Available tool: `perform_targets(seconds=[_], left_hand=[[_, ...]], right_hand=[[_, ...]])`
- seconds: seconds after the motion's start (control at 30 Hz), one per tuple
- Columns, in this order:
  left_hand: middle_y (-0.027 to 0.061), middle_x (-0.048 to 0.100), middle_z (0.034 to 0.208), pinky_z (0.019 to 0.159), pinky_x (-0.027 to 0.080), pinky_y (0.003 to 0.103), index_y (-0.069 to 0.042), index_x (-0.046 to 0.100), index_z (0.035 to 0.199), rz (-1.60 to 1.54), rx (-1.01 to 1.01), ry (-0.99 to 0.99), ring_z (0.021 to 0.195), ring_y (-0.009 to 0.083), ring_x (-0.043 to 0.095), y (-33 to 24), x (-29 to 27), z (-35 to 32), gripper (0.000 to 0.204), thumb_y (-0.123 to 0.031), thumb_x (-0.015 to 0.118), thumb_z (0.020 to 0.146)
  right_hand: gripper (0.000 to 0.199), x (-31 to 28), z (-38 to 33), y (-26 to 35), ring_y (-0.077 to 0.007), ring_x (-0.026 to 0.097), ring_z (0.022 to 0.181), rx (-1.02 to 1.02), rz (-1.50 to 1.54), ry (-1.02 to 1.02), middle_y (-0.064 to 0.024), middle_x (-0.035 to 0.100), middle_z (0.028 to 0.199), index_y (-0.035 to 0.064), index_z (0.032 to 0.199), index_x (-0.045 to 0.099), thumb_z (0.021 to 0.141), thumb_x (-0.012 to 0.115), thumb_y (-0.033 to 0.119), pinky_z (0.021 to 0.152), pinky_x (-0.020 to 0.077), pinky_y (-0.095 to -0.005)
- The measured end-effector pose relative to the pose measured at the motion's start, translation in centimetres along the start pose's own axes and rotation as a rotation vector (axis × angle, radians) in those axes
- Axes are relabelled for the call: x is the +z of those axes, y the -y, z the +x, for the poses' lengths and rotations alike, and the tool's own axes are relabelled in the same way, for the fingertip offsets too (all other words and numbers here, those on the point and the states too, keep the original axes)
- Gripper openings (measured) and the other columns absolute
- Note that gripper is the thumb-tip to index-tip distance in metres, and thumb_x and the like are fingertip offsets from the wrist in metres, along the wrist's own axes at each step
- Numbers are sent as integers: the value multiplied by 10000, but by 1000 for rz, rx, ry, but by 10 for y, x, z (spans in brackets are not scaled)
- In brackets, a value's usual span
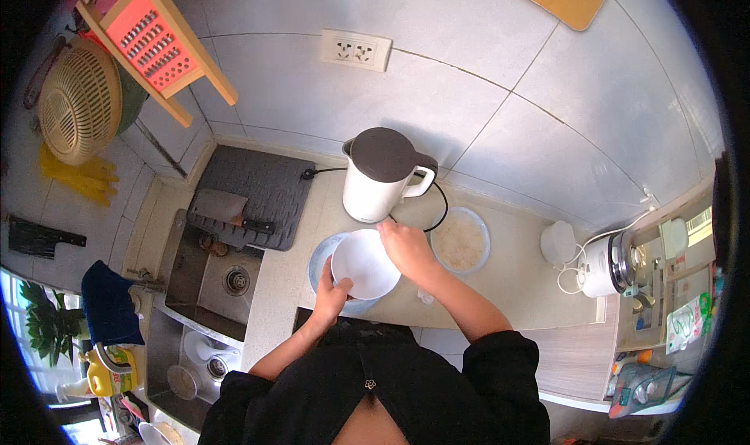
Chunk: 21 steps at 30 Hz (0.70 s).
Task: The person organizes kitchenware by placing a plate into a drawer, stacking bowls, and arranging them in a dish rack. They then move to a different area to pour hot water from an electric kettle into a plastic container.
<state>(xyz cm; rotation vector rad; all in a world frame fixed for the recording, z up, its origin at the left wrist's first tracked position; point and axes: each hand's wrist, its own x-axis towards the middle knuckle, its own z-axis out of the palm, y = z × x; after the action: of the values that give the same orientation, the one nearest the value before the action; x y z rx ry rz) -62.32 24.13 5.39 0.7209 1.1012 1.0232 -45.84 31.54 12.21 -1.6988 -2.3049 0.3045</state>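
A white bowl [364, 263] is tilted between my two hands, its pale inside facing up. My left hand [331, 296] grips its lower left rim, thumb on the near side. At the upper right rim my right hand [406, 250] is closed, fingertips pinched on the edge. Below the bowl sits a larger light-blue basin [319, 259], mostly covered by it; its contents are hidden. Just beyond stands a white electric kettle [367, 189] with a dark lid. To the right lies a round white dish [486, 250] holding a pale, crumbly layer.
Left of the counter [516, 300] is a double sink [251, 277]. A cleaver [221, 209] rests on a dark grey drying mat [262, 175]. At the right stand a small white container [558, 243] and a white corded appliance [600, 267]. A grater [156, 46] hangs upper left.
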Motion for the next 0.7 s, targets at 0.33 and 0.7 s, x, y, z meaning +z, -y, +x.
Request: perform_targets(seconds=[0.33,0.7], left_hand=[[169,443,1140,679,535,409,-32,232,1288,-97,-116,-1,921,303,549,27,-23,0,578,-32,424,743],[286,575,792,589,512,346,215,274,1085,531,-161,69,588,314,620,8,-28,14,512,-180,431,800]], right_hand=[[341,61,-19,-11,-380,560,724,-35,325,-127,-233,577,780,-31,803,541,874,468,294,629,435,-447],[371,74,-16,-17,-397,535,777,55,370,-121,-249,563,824,-56,848,553,880,449,299,697,430,-439]])
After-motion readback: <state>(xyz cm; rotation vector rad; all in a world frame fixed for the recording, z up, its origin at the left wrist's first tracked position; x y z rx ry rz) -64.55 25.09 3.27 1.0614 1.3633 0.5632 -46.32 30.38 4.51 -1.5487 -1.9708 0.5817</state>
